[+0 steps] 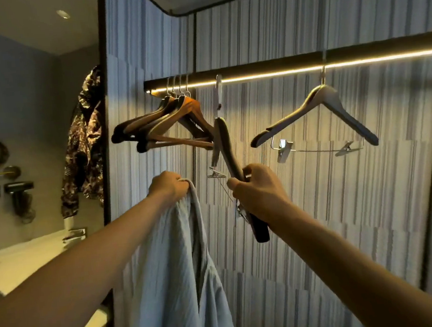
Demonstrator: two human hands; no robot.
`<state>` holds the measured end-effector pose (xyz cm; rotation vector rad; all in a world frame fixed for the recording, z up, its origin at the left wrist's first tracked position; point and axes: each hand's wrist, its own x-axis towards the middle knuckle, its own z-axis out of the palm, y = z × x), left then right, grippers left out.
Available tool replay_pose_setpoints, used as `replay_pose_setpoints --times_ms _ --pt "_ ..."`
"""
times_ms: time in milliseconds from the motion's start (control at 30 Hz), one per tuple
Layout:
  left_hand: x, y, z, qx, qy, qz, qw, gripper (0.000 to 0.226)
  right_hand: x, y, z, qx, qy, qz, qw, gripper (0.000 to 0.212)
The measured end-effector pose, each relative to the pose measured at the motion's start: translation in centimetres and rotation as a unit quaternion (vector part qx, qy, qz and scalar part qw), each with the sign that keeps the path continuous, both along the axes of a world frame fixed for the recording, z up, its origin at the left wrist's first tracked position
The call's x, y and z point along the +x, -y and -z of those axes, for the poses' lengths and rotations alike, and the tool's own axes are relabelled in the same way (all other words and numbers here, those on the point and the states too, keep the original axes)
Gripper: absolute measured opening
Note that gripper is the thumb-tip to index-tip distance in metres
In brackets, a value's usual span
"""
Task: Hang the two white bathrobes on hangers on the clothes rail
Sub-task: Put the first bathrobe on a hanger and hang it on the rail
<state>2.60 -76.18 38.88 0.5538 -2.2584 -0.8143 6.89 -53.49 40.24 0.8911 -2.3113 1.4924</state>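
Left hand (168, 185): clenched on a bunched fold of the white bathrobe (178, 277), which hangs from the fist.
Right hand (258, 189): wrapped around one arm of a dark hanger (228, 156), its hook over the clothes rail (266, 66).
Clothes rail: also carries a cluster of wooden hangers (168, 123) at its left end and a pale clip hanger (320, 111) further right.
Hidden: bathrobe's lower part cut off by the frame; second bathrobe not visible.

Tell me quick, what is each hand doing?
Left hand: closed, holding the white bathrobe.
Right hand: closed around a wooden hanger.
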Motion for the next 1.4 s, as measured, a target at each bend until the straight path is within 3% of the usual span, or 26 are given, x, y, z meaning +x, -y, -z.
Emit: replay_pose_setpoints --times_ms 233,433,600,733,867,1000,1067,1133,1167,1233,1267,1300,1367,1400 --pt "5.9 -3.5 5.1 0.002 0.018 -0.106 0.994 0.024 8.7 -14.1 9.3 0.029 0.037 -0.11 0.993 0.015" --pt "10.6 -10.5 7.4 -0.042 0.066 -0.166 0.983 0.024 13.4 -27.4 13.9 0.022 0.134 -0.228 0.964 0.018" --pt "12.8 -18.2 7.3 -0.056 0.094 -0.095 0.989 0.018 13.3 -30.4 16.1 0.014 0.126 -0.276 0.953 0.019" --pt "14.6 -24.2 5.8 -0.017 0.101 -0.033 0.994 0.016 13.5 -27.6 19.3 0.025 0.107 -0.227 0.968 0.018" --pt "19.1 -28.7 4.2 0.031 0.118 0.051 0.991 0.022 14.7 -23.8 24.4 -0.028 0.136 -0.199 0.97 0.012" --pt "24.9 -31.9 4.3 -0.074 0.287 0.167 0.94 0.029 15.6 -23.0 27.2 -0.077 0.104 -0.173 0.976 0.027" --pt "27.4 -30.6 2.2 -0.064 0.284 0.214 0.933 0.043 15.2 -23.9 27.0 -0.098 0.072 -0.182 0.976 0.029" --pt "27.9 -28.8 0.2 -0.23 0.227 0.158 0.933 0.061 14.9 -24.3 26.4 -0.114 0.034 -0.213 0.97 0.016" --pt "27.6 -28.6 -0.2 -0.319 0.23 0.137 0.909 0.065 15.1 -24.5 25.7 -0.114 0.014 -0.231 0.966 0.012" --pt "26.1 -29.4 0.2 -0.382 0.262 0.147 0.874 0.04 15.6 -24.6 24.9 -0.104 -0.013 -0.249 0.963 0.011" --pt "25.3 -29.6 0.6 -0.374 0.269 0.15 0.875 0.027 15.6 -24.9 24.9 -0.116 -0.004 -0.273 0.955 0.016" --pt "25.0 -30.0 0.7 -0.368 0.264 0.151 0.878 0.032 15.6 -25.2 24.6 -0.146 0.048 -0.295 0.943 0.027" --pt "24.9 -30.1 0.1 -0.338 0.249 0.16 0.894 0.04 14.1 -25.9 24.6 -0.199 0.221 -0.309 0.903 0.054" --pt "25.0 -29.9 -0.3 -0.329 0.243 0.167 0.897 0.037 13.2 -25.8 24.7 -0.194 0.281 -0.31 0.887 0.055"
